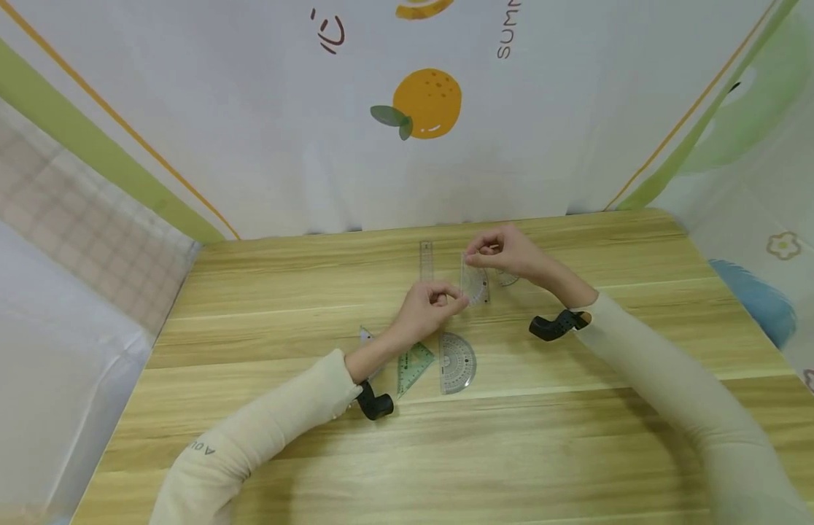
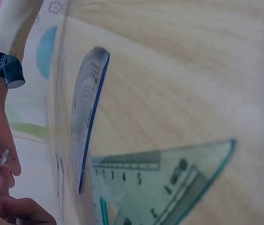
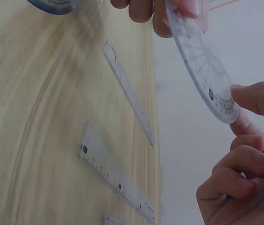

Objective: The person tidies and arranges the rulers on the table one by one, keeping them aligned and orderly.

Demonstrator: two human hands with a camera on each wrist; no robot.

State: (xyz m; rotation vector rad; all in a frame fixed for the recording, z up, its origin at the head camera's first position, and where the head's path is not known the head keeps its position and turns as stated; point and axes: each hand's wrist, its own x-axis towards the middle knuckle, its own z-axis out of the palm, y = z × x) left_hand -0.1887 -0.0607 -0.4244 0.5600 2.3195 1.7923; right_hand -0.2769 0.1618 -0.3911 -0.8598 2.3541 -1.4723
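A clear protractor (image 1: 474, 283) is held up above the far part of the table between both hands. My left hand (image 1: 428, 309) pinches its lower left end between thumb and fingers. At its other end my right hand (image 1: 508, 251) pinches it, the remaining fingers curled; in the right wrist view the protractor (image 3: 204, 65) spans the gap between the hands. Nearer to me, another clear protractor (image 1: 457, 363) lies flat beside a green set square (image 1: 413, 364), close to the left wrist. The left forearm partly hides a further clear piece (image 1: 365, 335).
A clear ruler (image 1: 426, 261) lies beyond the left hand. Another clear ruler (image 3: 118, 173) shows on the wood in the right wrist view. A small curved clear piece (image 1: 508, 278) is under the right hand. A printed curtain (image 1: 282, 146) hangs along the table's far edge.
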